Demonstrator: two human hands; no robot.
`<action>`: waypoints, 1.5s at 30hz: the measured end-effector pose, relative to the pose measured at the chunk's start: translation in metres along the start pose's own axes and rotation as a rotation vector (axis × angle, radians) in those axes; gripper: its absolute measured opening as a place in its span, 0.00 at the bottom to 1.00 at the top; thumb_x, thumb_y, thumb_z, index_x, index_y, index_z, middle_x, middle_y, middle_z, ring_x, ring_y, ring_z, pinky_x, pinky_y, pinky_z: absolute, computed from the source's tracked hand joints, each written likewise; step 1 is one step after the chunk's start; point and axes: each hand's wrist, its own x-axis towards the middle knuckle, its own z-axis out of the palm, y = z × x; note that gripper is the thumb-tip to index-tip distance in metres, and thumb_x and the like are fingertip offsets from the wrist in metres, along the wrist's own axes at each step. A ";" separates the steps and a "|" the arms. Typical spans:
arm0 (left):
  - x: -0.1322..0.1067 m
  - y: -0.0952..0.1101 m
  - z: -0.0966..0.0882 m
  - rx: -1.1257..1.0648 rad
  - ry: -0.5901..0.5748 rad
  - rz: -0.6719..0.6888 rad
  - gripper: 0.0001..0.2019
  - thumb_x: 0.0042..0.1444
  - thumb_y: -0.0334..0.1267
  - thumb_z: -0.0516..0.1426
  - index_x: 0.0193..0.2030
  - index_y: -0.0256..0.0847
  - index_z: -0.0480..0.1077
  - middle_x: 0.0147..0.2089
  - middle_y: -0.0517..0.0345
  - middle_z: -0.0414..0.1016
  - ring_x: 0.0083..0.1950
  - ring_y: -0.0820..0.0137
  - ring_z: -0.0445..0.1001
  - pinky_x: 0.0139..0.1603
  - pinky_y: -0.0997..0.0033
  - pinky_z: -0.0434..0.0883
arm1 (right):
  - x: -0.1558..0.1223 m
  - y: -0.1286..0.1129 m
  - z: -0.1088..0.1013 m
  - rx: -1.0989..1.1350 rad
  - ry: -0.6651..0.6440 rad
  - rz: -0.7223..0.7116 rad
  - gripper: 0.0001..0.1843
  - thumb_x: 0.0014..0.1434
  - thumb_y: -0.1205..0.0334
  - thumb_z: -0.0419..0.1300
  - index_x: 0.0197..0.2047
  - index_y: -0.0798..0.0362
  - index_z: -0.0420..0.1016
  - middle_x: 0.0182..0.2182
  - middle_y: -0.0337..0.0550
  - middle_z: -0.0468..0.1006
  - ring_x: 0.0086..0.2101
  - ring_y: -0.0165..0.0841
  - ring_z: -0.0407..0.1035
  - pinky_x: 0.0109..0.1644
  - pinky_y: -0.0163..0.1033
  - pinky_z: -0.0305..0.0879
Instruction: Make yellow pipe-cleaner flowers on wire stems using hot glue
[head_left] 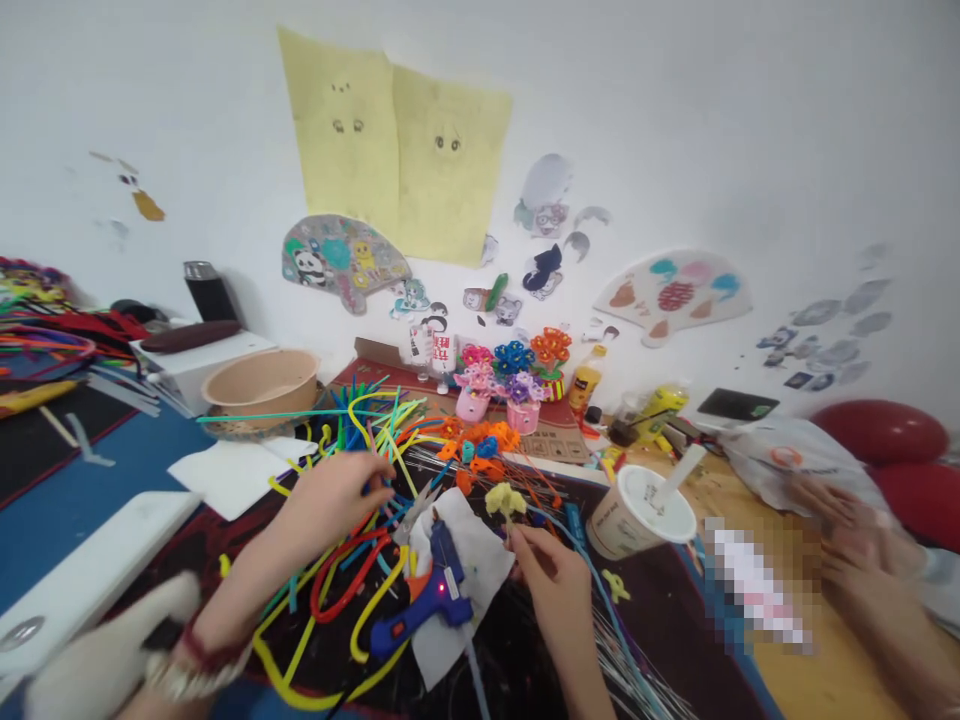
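My left hand (pixel 334 497) reaches into a heap of coloured pipe cleaners (pixel 367 420), its fingers curled onto the strands. Pinched in my right hand (pixel 551 575) is the thin stem of a small yellow pipe-cleaner flower (pixel 505 498), held upright over the dark mat. A blue and orange glue gun (pixel 427 590) lies on a white tissue (pixel 469 560) between my hands, a red light showing on it.
Finished pipe-cleaner flowers in small pots (pixel 510 375) stand at the back. A paper cup with lid and straw (pixel 637 510) is to the right, a beige bowl (pixel 259 380) to the left. Another person's hands (pixel 840 530) rest at the right edge.
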 end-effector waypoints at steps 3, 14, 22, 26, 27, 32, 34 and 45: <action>0.041 -0.015 0.002 0.180 0.012 0.043 0.12 0.64 0.43 0.58 0.49 0.38 0.72 0.48 0.53 0.76 0.45 0.65 0.77 0.46 0.58 0.75 | 0.000 0.012 -0.003 -0.097 0.029 -0.004 0.26 0.56 0.41 0.60 0.33 0.56 0.84 0.30 0.52 0.84 0.29 0.43 0.75 0.32 0.42 0.72; 0.100 -0.017 0.021 0.456 -0.062 0.476 0.15 0.63 0.41 0.58 0.55 0.39 0.69 0.55 0.50 0.74 0.49 0.63 0.76 0.49 0.54 0.76 | -0.011 0.029 -0.011 -0.707 0.122 -0.206 0.23 0.68 0.56 0.48 0.32 0.52 0.83 0.34 0.54 0.85 0.32 0.45 0.78 0.34 0.43 0.68; 0.093 -0.014 -0.012 0.539 0.028 0.577 0.13 0.64 0.41 0.58 0.52 0.39 0.71 0.54 0.51 0.74 0.50 0.63 0.76 0.51 0.54 0.75 | -0.010 0.029 -0.011 -0.905 0.121 -0.216 0.18 0.66 0.64 0.51 0.37 0.55 0.83 0.38 0.55 0.85 0.38 0.48 0.77 0.41 0.45 0.68; 0.082 -0.008 -0.032 0.534 0.113 0.576 0.10 0.63 0.41 0.58 0.47 0.38 0.73 0.49 0.53 0.76 0.49 0.63 0.75 0.52 0.53 0.73 | -0.011 0.029 -0.016 -0.914 0.119 -0.220 0.18 0.66 0.62 0.51 0.36 0.54 0.83 0.35 0.55 0.84 0.36 0.47 0.76 0.39 0.44 0.66; 0.077 -0.006 -0.037 0.522 0.137 0.574 0.08 0.63 0.40 0.58 0.44 0.37 0.73 0.46 0.54 0.77 0.48 0.64 0.75 0.52 0.53 0.71 | -0.012 0.028 -0.019 -0.918 0.119 -0.222 0.19 0.66 0.61 0.51 0.35 0.54 0.83 0.33 0.55 0.84 0.35 0.47 0.76 0.38 0.44 0.66; 0.040 0.014 -0.053 0.390 0.198 0.614 0.09 0.65 0.34 0.54 0.34 0.42 0.73 0.32 0.56 0.78 0.38 0.65 0.74 0.44 0.62 0.62 | -0.014 -0.008 -0.033 -0.772 0.175 -0.208 0.18 0.65 0.56 0.53 0.41 0.55 0.82 0.37 0.57 0.83 0.35 0.48 0.76 0.38 0.47 0.67; 0.023 0.028 -0.052 0.300 0.175 0.665 0.08 0.65 0.37 0.55 0.35 0.44 0.73 0.33 0.59 0.79 0.37 0.67 0.74 0.40 0.66 0.60 | -0.011 -0.038 -0.032 -0.549 0.108 -0.286 0.16 0.64 0.54 0.56 0.46 0.54 0.81 0.42 0.55 0.83 0.41 0.46 0.76 0.45 0.46 0.69; -0.033 0.062 -0.028 0.000 0.187 0.684 0.04 0.62 0.37 0.58 0.36 0.44 0.74 0.35 0.63 0.81 0.36 0.70 0.76 0.43 0.70 0.63 | -0.011 -0.099 -0.004 -0.156 -0.427 -0.312 0.12 0.63 0.61 0.60 0.30 0.52 0.82 0.21 0.38 0.78 0.21 0.31 0.70 0.28 0.33 0.63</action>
